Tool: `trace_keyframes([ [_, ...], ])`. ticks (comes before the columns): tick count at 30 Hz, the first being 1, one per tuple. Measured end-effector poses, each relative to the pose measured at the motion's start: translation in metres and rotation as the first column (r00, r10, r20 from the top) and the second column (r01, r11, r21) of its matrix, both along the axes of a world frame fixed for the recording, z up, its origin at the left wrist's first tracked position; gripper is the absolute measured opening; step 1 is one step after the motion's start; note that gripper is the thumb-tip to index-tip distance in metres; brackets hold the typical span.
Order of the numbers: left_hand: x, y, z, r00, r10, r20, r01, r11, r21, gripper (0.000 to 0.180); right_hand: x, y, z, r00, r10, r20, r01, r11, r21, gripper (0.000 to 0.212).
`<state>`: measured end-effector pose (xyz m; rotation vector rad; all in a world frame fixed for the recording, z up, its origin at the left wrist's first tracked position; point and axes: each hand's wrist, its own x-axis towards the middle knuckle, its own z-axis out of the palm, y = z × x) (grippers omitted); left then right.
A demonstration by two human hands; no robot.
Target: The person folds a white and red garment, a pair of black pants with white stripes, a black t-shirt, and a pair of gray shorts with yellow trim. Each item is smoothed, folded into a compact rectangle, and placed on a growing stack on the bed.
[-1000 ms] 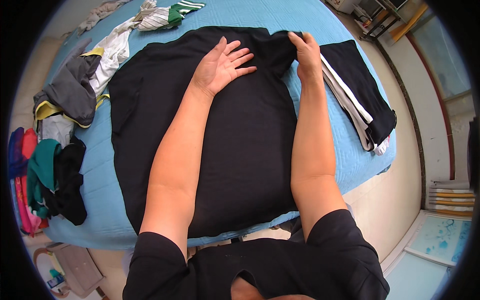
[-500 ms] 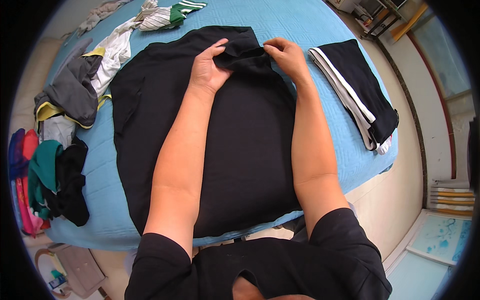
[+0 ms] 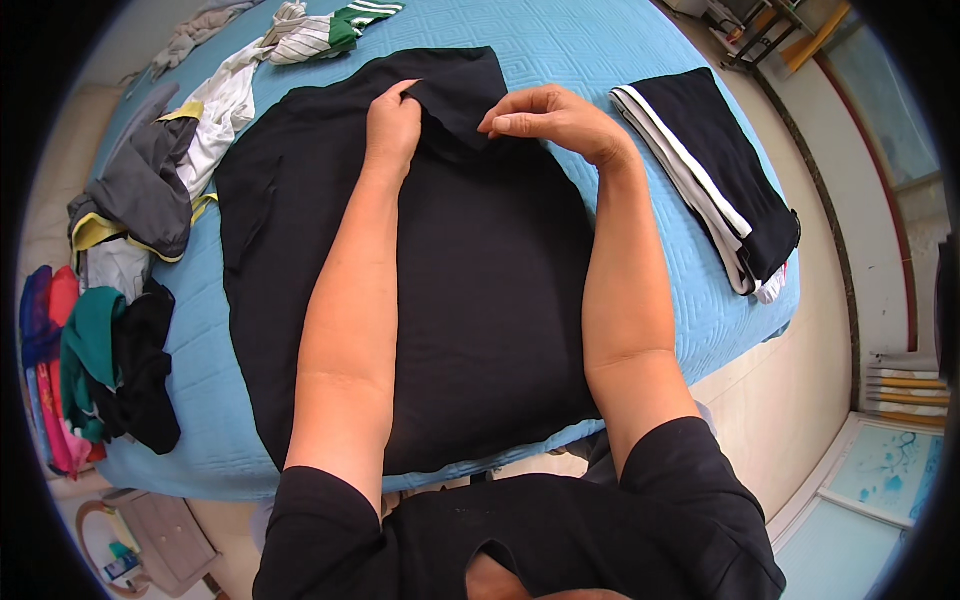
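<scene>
A black shirt (image 3: 490, 300) lies spread across the blue bedcover, its far part lifted and folded in a loose flap. My left hand (image 3: 393, 122) is closed on the left edge of that flap, thumb on top. At the flap's right side, my right hand (image 3: 555, 120) has its fingers bent and pressed together, the fingertips pinching the fabric. Part of the shirt is hidden beneath my two forearms.
The blue quilted bedcover (image 3: 590, 50) drapes over the bed. To the right lies a folded black-and-white garment (image 3: 700, 170). Along the left are a grey garment with yellow trim (image 3: 145, 190), a white garment (image 3: 222, 100), a striped green-and-white one (image 3: 315, 38) and a colourful clothes pile (image 3: 95, 365).
My left hand has turned and shifted slightly left, its fingers now closed over the fabric edge. My right hand has come left and lower, and the lifted flap is more folded down.
</scene>
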<state>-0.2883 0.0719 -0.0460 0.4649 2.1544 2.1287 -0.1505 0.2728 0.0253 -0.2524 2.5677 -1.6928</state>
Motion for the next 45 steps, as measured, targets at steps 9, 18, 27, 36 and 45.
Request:
trace_keyframes([
  [9,0.019,0.004,0.032,0.895,-0.291,0.339,0.099,0.869,0.485,0.047,-0.034,0.014,-0.046,0.845,-0.528,-0.081,0.524,0.849,-0.069,0.03],
  [18,0.009,0.004,0.007,0.987,-0.115,0.113,0.104,0.99,0.097,0.037,-0.118,-0.012,-0.028,0.674,-0.716,-0.183,0.657,0.467,0.592,0.042],
  [27,0.016,0.004,0.014,0.978,-0.187,0.087,0.161,0.956,0.245,0.038,-0.126,-0.003,-0.049,0.605,-0.704,-0.371,0.768,0.395,0.504,0.033],
  [36,0.009,0.0,0.009,0.979,-0.157,0.129,0.138,0.979,0.149,0.03,-0.031,0.012,-0.02,0.935,-0.332,-0.125,0.35,0.92,0.175,0.043],
  [45,-0.003,0.009,-0.006,0.969,-0.163,0.185,0.109,0.955,0.275,0.029,0.039,-0.012,-0.017,0.883,-0.033,-0.469,0.326,0.761,0.561,0.023],
])
